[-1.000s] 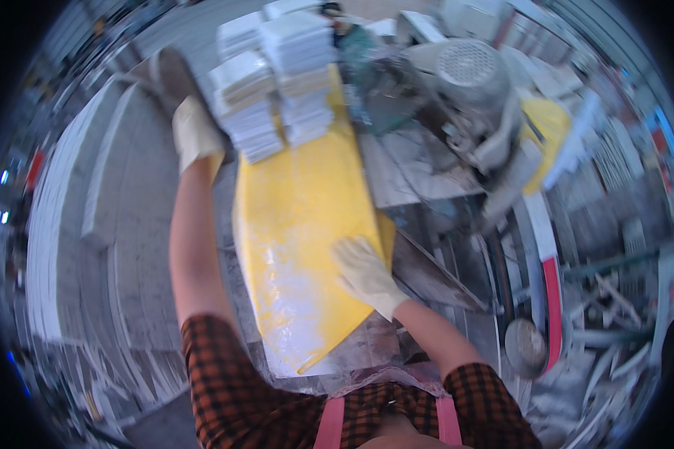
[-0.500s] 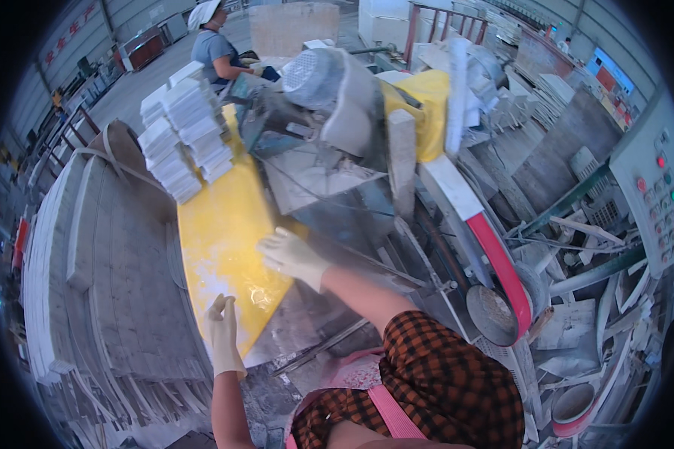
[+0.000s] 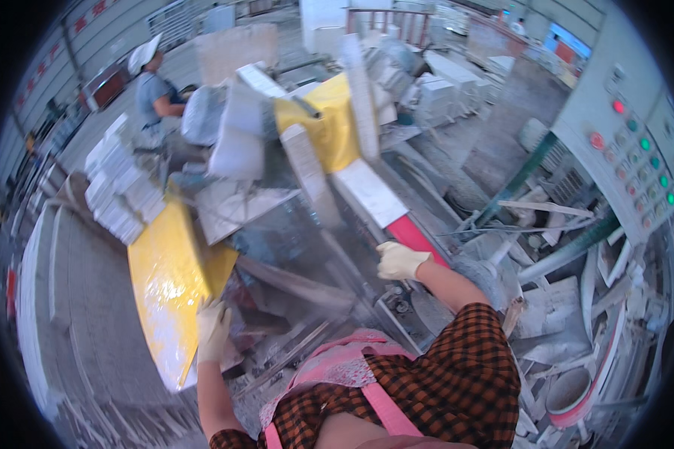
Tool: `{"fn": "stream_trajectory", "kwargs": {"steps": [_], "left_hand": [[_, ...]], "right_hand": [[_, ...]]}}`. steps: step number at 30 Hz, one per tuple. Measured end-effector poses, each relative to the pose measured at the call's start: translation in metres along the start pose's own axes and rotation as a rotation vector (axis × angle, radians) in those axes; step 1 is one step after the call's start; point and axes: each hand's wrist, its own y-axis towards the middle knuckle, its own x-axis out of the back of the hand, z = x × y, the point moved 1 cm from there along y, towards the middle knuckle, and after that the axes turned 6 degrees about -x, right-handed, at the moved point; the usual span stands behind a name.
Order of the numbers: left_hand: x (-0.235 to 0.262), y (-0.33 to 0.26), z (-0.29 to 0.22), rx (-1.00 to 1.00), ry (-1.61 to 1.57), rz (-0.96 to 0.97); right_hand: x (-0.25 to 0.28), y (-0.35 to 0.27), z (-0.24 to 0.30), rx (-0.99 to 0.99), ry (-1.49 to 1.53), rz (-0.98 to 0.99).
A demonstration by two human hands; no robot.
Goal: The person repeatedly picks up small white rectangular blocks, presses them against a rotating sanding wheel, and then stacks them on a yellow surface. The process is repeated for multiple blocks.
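Note:
My left hand (image 3: 213, 329), in a pale glove, rests at the right edge of a wet, shiny yellow sheet (image 3: 161, 280). Its fingers point forward and look stretched out, with no object visible in them. My right hand (image 3: 401, 262), gloved alike, is beside the red belt (image 3: 421, 238) of the machine in front of me. Its fingers are curled in; whatever they may hold is hidden. Beyond the belt, a white strip (image 3: 371, 193) leads up to a second yellow cover (image 3: 326, 123) between two upright pale posts.
Stacked white blocks (image 3: 123, 183) stand at the yellow sheet's far end. Grey slabs (image 3: 82, 299) line the left. A control panel (image 3: 629, 153) with lit buttons is at right, above scrap pieces (image 3: 550, 310). A person (image 3: 156, 97) in a white hat works at the far left.
My right hand has left the yellow sheet and moved right to the red belt, its fingers now curled. My left hand stays by the sheet's near part. The view has turned rightward.

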Motion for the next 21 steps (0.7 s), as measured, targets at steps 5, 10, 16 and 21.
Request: {"fn": "stream_trajectory", "kwargs": {"steps": [5, 10, 16, 21], "left_hand": [[-0.016, 0.017, 0.001, -0.039, 0.081, -0.072], [-0.039, 0.015, 0.009, -0.038, 0.043, -0.03], [-0.053, 0.011, 0.013, 0.073, 0.018, -0.113], [-0.053, 0.012, 0.012, 0.101, -0.016, -0.133]], "right_hand": [[-0.005, 0.004, 0.006, -0.166, -0.045, 0.11], [0.003, 0.006, 0.012, -0.151, -0.095, 0.188], [-0.003, 0.006, 0.011, -0.154, -0.059, 0.157], [-0.013, 0.007, 0.008, -0.158, -0.028, 0.061]]}}
